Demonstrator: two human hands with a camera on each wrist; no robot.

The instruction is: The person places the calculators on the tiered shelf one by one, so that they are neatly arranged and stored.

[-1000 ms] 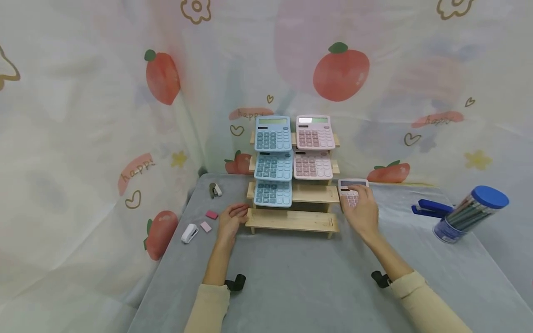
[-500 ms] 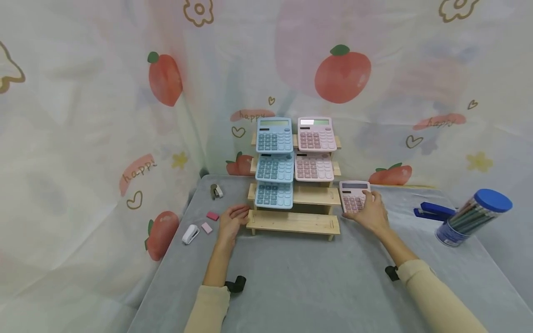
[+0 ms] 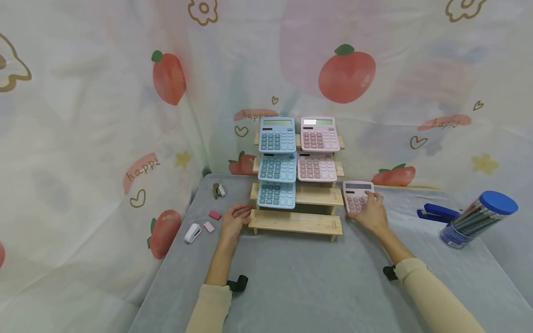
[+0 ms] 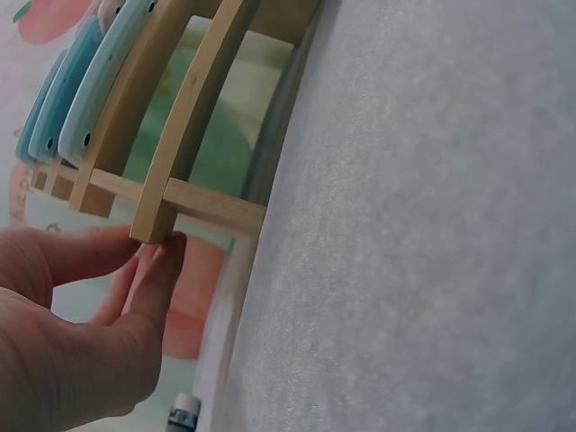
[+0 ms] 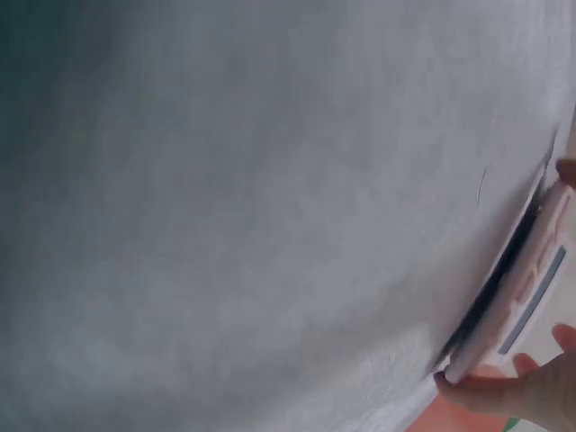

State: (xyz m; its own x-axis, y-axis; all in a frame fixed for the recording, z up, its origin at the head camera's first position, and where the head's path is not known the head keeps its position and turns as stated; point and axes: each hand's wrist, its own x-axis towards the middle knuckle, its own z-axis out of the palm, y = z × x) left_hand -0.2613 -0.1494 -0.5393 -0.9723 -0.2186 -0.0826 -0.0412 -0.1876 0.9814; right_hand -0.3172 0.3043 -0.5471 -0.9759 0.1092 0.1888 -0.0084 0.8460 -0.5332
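The right hand holds the loose pink calculator. It sits on the grey desk, just beside the right end of the wooden rack. The fingers are bent over its lower edge and right side, and the thumb is on its near edge. In the right wrist view the calculator looks tipped up a bit, with a dark gap under it, and a fingertip is on its corner.

To do this well, I think the hand should hold both side edges and not press the keys. Lift it flat, so it does not slip.

The left hand rests on the desk at the left end of the rack. Its fingers are loose and a little apart. They touch the end of the lowest bar and hold nothing. Keeping that hand there should stop the rack sliding.

Further back, three blue calculators fill the left side of the rack. Two pink ones fill the upper steps on the right. The step below them is bare wood, just beside the loose calculator.
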